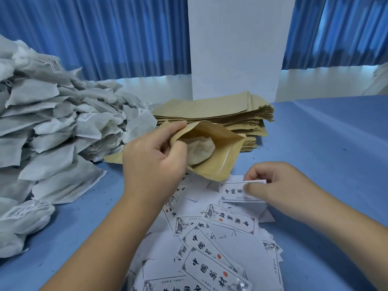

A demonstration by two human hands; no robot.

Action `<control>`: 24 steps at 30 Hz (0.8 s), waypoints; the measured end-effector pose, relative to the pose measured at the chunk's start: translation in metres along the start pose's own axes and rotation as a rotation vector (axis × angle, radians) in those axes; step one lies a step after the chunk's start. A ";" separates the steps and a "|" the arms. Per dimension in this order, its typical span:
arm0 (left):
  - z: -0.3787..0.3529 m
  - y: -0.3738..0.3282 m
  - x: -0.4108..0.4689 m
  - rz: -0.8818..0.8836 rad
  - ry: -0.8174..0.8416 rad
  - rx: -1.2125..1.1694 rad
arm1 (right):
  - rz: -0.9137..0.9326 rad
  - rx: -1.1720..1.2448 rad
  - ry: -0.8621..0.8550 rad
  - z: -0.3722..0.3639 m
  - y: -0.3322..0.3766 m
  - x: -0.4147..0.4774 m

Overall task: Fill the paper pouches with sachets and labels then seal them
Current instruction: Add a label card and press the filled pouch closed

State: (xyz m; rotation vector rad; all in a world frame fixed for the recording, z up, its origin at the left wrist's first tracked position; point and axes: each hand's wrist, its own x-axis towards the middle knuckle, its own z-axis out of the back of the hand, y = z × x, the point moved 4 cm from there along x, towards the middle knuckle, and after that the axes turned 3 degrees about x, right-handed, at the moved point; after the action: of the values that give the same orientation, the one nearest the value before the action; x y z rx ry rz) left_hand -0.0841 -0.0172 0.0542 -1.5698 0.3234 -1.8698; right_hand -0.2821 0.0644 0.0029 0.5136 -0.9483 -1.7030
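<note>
Two hands share this step. We hold the open brown kraft paper pouch [222,152] by its left rim, gripped in the left hand [151,158]. The right hand [279,181], just near-right of the pouch mouth, pinches a white printed paper label [233,192], long axis left-right. A white fabric sachet [201,150] lies inside; the label probably goes in far-left.

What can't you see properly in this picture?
Head view:
The sachet: mostly hidden inside the pouch and behind the left hand.
The label pinched by the right hand: blurred, partly covered by that hand.
The sachet pile: cut off by left edge; tag print too small.
The label heap: runs off the bottom edge.
</note>
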 end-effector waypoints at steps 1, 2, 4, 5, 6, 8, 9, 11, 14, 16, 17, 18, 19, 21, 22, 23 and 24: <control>0.001 0.000 0.001 0.005 -0.005 -0.006 | 0.029 0.001 0.020 0.007 0.004 -0.003; 0.001 0.001 0.001 0.010 -0.012 -0.011 | 0.065 0.010 0.047 0.014 0.009 -0.007; 0.003 0.002 0.002 0.008 -0.022 -0.018 | 0.164 0.056 0.104 0.025 0.020 -0.013; 0.003 0.002 0.002 0.003 -0.024 -0.019 | 0.223 0.105 0.103 0.029 0.025 -0.015; 0.004 0.002 0.002 -0.001 -0.025 -0.018 | 0.286 0.165 0.071 0.032 0.030 -0.016; 0.003 0.001 0.002 -0.007 -0.026 -0.018 | 0.440 0.195 -0.072 0.036 0.040 -0.014; 0.003 0.001 0.002 -0.013 -0.026 -0.018 | 0.532 0.118 -0.158 0.036 0.047 -0.013; 0.003 0.000 0.001 -0.029 -0.022 -0.016 | 0.703 -0.139 -0.253 0.026 0.062 -0.011; 0.004 0.000 0.001 -0.043 -0.026 0.002 | 0.782 -0.502 -0.203 0.004 0.075 -0.003; 0.005 0.001 0.002 -0.048 -0.034 0.006 | 0.665 -0.594 -0.108 -0.007 0.075 0.007; 0.006 0.001 0.002 -0.050 -0.039 0.006 | 0.618 -0.573 -0.060 -0.010 0.074 0.010; 0.007 0.001 0.002 -0.052 -0.044 0.003 | 0.596 -0.524 -0.026 -0.011 0.074 0.010; 0.008 0.001 0.003 -0.053 -0.050 -0.003 | 0.598 -0.472 -0.012 -0.012 0.075 0.009; 0.010 0.001 0.003 -0.059 -0.064 -0.018 | 0.609 -0.391 -0.014 -0.008 0.075 0.005; 0.010 0.000 0.003 -0.061 -0.071 -0.031 | 0.611 -0.361 -0.019 -0.004 0.073 0.002; 0.011 0.000 0.003 -0.060 -0.078 -0.047 | 0.614 -0.353 -0.023 -0.001 0.071 0.000; 0.012 0.000 0.003 -0.061 -0.085 -0.060 | 0.624 -0.364 -0.031 0.001 0.070 -0.001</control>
State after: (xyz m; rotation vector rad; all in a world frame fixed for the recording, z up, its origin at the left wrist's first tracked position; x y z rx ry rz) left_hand -0.0728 -0.0167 0.0597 -1.7117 0.2995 -1.8490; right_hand -0.2415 0.0579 0.0590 -0.0563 -0.6965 -1.2667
